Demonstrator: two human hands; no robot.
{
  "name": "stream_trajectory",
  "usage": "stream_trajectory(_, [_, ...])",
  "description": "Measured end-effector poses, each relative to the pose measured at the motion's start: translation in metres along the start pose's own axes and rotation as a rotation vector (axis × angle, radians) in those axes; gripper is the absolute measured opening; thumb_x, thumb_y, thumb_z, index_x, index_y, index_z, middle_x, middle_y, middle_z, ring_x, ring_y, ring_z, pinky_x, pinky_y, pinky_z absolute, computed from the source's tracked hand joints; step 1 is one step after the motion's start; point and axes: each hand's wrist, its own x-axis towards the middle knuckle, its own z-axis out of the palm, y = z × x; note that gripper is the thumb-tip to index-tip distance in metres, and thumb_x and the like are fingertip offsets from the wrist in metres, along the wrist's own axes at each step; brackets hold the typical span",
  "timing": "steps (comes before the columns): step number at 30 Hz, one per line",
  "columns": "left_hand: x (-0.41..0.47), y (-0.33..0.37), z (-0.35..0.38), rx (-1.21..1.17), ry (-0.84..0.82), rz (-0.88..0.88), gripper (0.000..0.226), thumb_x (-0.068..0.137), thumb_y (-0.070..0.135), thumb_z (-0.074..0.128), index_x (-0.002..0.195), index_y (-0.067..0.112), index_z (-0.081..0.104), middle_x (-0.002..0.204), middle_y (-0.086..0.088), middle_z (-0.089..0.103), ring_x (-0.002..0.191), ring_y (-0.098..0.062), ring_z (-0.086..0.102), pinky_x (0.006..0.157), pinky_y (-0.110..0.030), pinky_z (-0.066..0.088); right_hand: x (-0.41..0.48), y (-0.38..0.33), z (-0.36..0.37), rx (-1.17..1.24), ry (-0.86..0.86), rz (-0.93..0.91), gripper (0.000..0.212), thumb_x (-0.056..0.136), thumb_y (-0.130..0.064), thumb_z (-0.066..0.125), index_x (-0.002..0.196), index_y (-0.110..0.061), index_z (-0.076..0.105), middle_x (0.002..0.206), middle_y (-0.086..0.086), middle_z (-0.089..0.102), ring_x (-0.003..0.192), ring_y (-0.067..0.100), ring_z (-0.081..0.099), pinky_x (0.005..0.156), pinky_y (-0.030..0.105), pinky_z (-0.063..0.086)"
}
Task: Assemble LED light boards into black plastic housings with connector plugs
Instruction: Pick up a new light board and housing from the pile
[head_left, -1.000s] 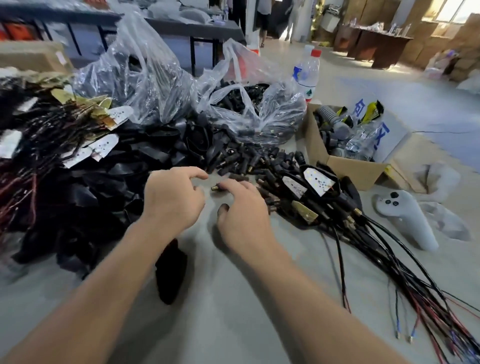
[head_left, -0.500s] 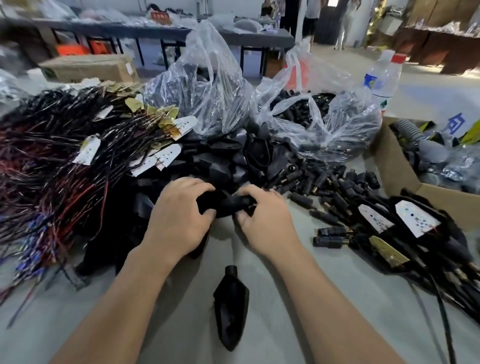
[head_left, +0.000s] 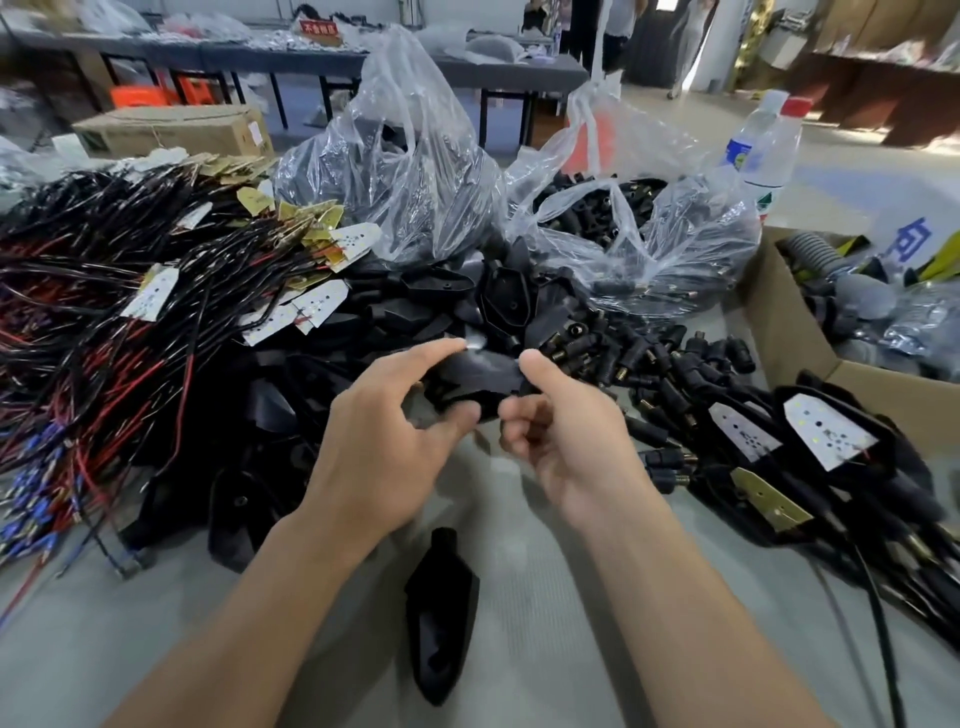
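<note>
Head view: our left hand (head_left: 387, 441) and right hand (head_left: 563, 441) pinch a black housing (head_left: 475, 376) between them, lifted just before the housing pile (head_left: 415, 312) (connector plugs (head_left: 649, 358) right); another housing (head_left: 441, 613) lies on the table (head_left: 571, 597).

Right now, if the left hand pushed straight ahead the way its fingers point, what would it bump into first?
Probably the black housing that the left hand already pinches with the right hand; behind it lies the pile of black housings. Depth is uncertain.
</note>
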Motion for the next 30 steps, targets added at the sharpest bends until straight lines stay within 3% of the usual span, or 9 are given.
stream_trajectory(5, [-0.001,0.017,0.008,-0.362,-0.046,-0.076,0.034,0.079,0.043,0.076,0.113,0.041,0.076,0.111,0.020,0.076,0.108,0.001,0.069,0.092,-0.012,0.048,-0.004,-0.001,0.003,-0.123,-0.151,0.106,0.056,0.101,-0.029,0.063,0.048,-0.015,0.070,0.044,0.008,0.052,0.037,0.015,0.042,0.038,0.021,0.036])
stream_trajectory(9, [0.015,0.029,0.015,-0.843,0.161,-0.370,0.018,0.092,0.013,0.068,0.090,0.024,0.083,0.086,-0.008,0.080,0.081,-0.019,0.076,0.070,-0.029,0.061,-0.007,-0.007,-0.002,-0.403,-0.170,0.031,0.053,0.102,-0.037,0.058,0.058,-0.010,0.073,0.044,0.015,0.051,0.040,0.022,0.040,0.044,0.026,0.032])
stream_trajectory(13, [0.033,0.031,0.023,-1.084,0.108,-0.594,0.019,0.098,0.025,0.062,0.106,0.018,0.078,0.095,-0.012,0.078,0.083,-0.023,0.074,0.064,-0.038,0.062,-0.008,-0.009,-0.001,-0.364,-0.107,-0.022,0.059,0.105,-0.035,0.054,0.057,-0.004,0.070,0.047,0.014,0.055,0.038,0.018,0.044,0.041,0.023,0.035])
stream_trajectory(16, [0.034,0.025,0.028,-1.227,-0.046,-0.511,0.034,0.092,0.027,0.060,0.124,0.016,0.069,0.119,-0.009,0.075,0.087,-0.021,0.071,0.070,-0.032,0.059,-0.003,-0.006,0.000,-0.104,-0.032,0.047,0.059,0.106,-0.031,0.053,0.054,-0.008,0.068,0.051,0.011,0.053,0.038,0.018,0.040,0.040,0.023,0.032])
stream_trajectory(19, [0.030,0.014,0.026,-1.171,-0.075,-0.465,0.024,0.102,0.014,0.055,0.120,0.012,0.069,0.113,-0.011,0.074,0.090,-0.023,0.071,0.074,-0.031,0.059,-0.002,-0.003,-0.001,-0.088,-0.104,0.109,0.053,0.105,-0.025,0.053,0.057,-0.007,0.064,0.052,0.012,0.051,0.039,0.018,0.037,0.041,0.023,0.031])
stream_trajectory(22, [0.028,0.007,0.020,-1.112,0.027,-0.541,0.022,0.105,0.014,0.051,0.115,0.012,0.070,0.098,-0.009,0.076,0.085,-0.018,0.073,0.074,-0.033,0.061,0.001,-0.001,-0.007,-0.492,-0.042,-0.075,0.032,0.098,-0.016,0.052,0.069,-0.007,0.064,0.051,0.004,0.063,0.044,0.017,0.049,0.044,0.028,0.037])
stream_trajectory(25, [0.029,0.006,0.014,-0.998,0.120,-0.543,0.020,0.100,0.018,0.058,0.114,0.013,0.072,0.093,-0.008,0.077,0.077,-0.016,0.073,0.066,-0.031,0.061,0.007,0.000,-0.015,-0.900,0.221,-0.417,0.018,0.093,-0.018,0.058,0.087,-0.025,0.074,0.077,-0.009,0.076,0.065,0.006,0.064,0.066,0.026,0.051])
stream_trajectory(28, [0.027,0.007,0.010,-0.935,0.143,-0.554,0.028,0.091,0.030,0.067,0.113,0.016,0.076,0.096,-0.010,0.079,0.079,-0.018,0.073,0.064,-0.028,0.060,0.011,0.007,-0.022,-1.256,0.156,-0.398,0.053,0.093,-0.014,0.056,0.141,-0.035,0.052,0.128,0.000,0.060,0.109,0.021,0.056,0.097,0.035,0.046])
stream_trajectory(30, [0.026,0.008,0.008,-0.882,0.152,-0.581,0.022,0.097,0.033,0.065,0.106,0.019,0.080,0.092,-0.011,0.079,0.077,-0.019,0.073,0.065,-0.028,0.060,0.015,0.014,-0.025,-1.503,0.052,-0.397,0.059,0.091,-0.014,0.055,0.147,-0.028,0.044,0.141,0.002,0.048,0.124,0.028,0.049,0.105,0.043,0.042])
